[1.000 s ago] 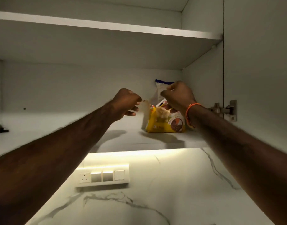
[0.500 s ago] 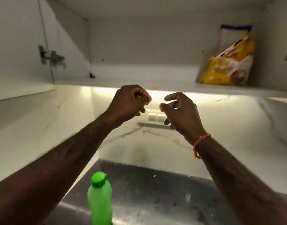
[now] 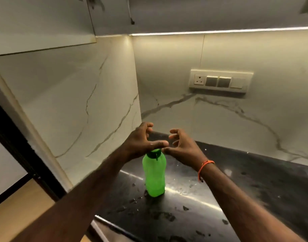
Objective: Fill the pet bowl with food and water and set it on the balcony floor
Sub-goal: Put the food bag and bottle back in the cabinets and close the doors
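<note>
A dark, shiny counter [image 3: 237, 198] lies under both hands, with wet spots and small marks on it. Its front edge runs low down, nearer than the hands. To the left of that edge the counter ends, and a pale wood floor [image 3: 13, 212] shows beside a dark door frame [image 3: 19, 149].

A green bottle [image 3: 154, 173] stands upright on the counter, right below the hands. The left hand [image 3: 141, 142] is just above its dark green cap [image 3: 154, 153], fingers spread and bent, holding nothing. Its thumb is close over the cap, but I cannot tell if it touches. The right hand [image 3: 183, 145] is just to the right of the cap, fingers loose and spread, holding nothing. An orange band [image 3: 204, 167] is on its wrist.

Behind the hands stands a white marble wall [image 3: 254, 55]. It meets a side wall [image 3: 80, 95] in a corner to the left. A switch plate [image 3: 219, 82] sits on the wall up and to the right. Above it glows a light strip [image 3: 219, 31].
</note>
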